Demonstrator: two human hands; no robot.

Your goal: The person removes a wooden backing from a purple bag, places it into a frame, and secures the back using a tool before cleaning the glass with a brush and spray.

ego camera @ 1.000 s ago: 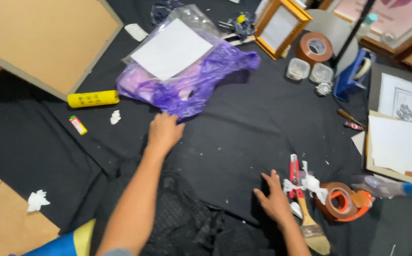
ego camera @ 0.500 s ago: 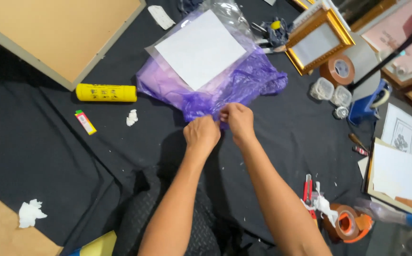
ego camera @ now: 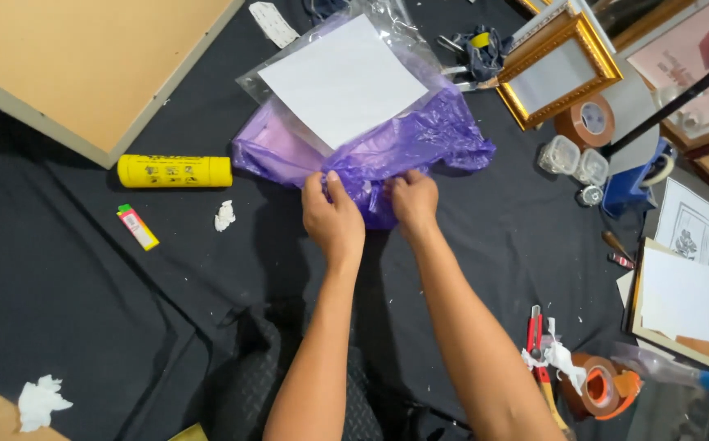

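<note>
A crumpled purple plastic bag (ego camera: 444, 135) lies on the black cloth (ego camera: 85, 302) near the top middle. A white sheet of paper (ego camera: 342, 80) in a clear sleeve rests on top of it. My left hand (ego camera: 334, 219) grips the bag's near edge, fingers pinched into the plastic. Close beside it, my right hand (ego camera: 413, 200) holds the same edge. Both forearms reach up from the bottom of the view.
A yellow tube (ego camera: 175, 171) and a small lighter (ego camera: 138, 227) lie left. A brown board (ego camera: 85, 65) fills the top left. A gold picture frame (ego camera: 562, 69), tape rolls (ego camera: 587, 121), a red cutter (ego camera: 534, 343), a tape dispenser (ego camera: 603, 388) and paper sheets (ego camera: 681, 294) sit right.
One second ago my right hand rested by the cutter and brush at lower right. It moved up to join my left hand, and both now grip the purple bag's edge.
</note>
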